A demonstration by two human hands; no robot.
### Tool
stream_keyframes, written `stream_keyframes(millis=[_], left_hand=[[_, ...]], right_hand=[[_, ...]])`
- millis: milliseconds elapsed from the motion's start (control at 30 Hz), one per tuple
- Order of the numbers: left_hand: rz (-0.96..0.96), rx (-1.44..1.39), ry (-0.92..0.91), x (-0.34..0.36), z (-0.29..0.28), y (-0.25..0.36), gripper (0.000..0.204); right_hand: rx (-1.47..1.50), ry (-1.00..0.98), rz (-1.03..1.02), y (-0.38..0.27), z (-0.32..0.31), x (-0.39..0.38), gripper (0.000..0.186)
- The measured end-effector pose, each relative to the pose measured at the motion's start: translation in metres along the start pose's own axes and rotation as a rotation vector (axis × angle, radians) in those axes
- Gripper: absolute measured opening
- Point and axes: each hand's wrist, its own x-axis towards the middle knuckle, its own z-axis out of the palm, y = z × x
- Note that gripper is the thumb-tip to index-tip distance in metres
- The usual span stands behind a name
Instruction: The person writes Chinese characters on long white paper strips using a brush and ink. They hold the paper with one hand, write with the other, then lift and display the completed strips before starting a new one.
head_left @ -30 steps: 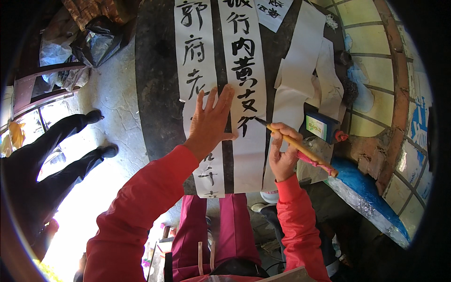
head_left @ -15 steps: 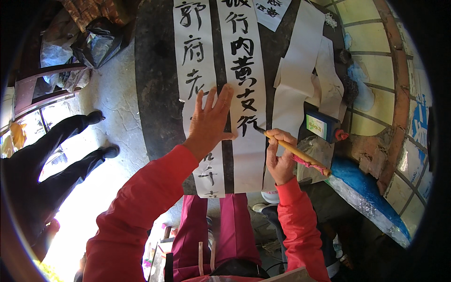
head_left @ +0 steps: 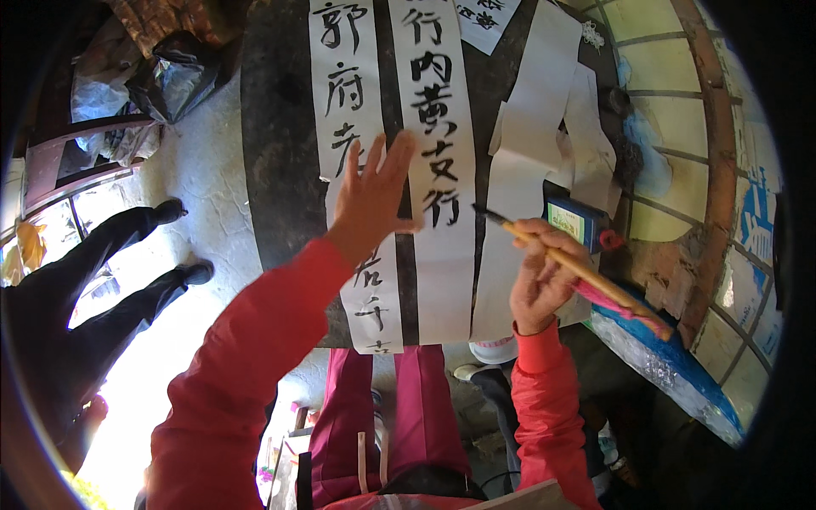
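My left hand (head_left: 367, 191) rests with fingers spread across two long white paper strips bearing black handwritten characters: the left strip (head_left: 365, 272) and the middle strip (head_left: 438, 280). My right hand (head_left: 542, 285) grips a wooden-handled brush (head_left: 586, 272) with pink material wound near its back end; the dark tip is in the air or just over the right edge of the middle strip, I cannot tell which. More white paper (head_left: 531, 76) lies to the right on the dark tabletop (head_left: 272, 144), beside a dark blue bottle (head_left: 574, 219) with a red cap.
Another person's dark-trousered legs (head_left: 110, 255) stand at the left; more dark legs show below the table's right side. Plastic bags (head_left: 170, 76) lie at the upper left, a tiled surface (head_left: 659, 127) borders the right, and a blue and silver sack (head_left: 663, 374) lies lower right.
The middle strip has shifted a little away from me, with my left hand moving the same way. The last character gained strokes, and the brush has since moved right, off that character.
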Motion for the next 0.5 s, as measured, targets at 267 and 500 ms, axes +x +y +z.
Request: stream_keyframes(millis=[267,500], left_hand=[[-0.01,0.244,0.028,0.072,-0.009,-0.048,0.13],[-0.053,0.232,-0.038,0.088,-0.021,-0.049,0.129]], right_hand=[[-0.078,0.173,-0.05,-0.007,-0.038,0.031,0.019],[-0.07,0.185,-0.097,-0.014,-0.048,0.027,0.017]])
